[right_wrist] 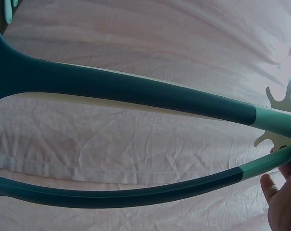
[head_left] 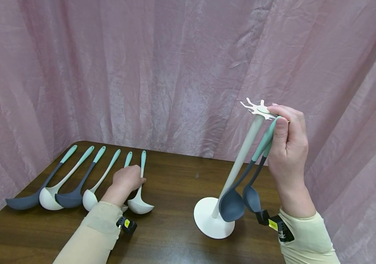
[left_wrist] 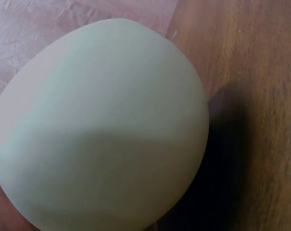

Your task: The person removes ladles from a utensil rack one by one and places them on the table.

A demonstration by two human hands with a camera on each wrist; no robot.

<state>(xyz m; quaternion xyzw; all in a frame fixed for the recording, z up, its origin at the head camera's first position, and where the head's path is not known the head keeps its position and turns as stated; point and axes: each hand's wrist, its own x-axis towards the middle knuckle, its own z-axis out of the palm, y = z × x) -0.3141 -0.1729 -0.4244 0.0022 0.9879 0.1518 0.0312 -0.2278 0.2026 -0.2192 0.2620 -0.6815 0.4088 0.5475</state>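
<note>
My right hand is up at the top of a white utensil stand, its thumb and fingers around the teal handle end of a dark grey ladle. A smaller dark spoon-like utensil hangs beside it, its handle running up behind the thumb. The stand's hooked crown touches the fingertips. On the left, my left hand grips the handle of the rightmost white ladle. A pale rounded bowl fills much of the left wrist view. Another teal-handled ladle is mostly hidden under the left hand.
Left of the left hand, several ladles lie in a row, white and dark grey ones. The stand's round base rests on the brown wooden table. Pink curtains hang behind and at both sides.
</note>
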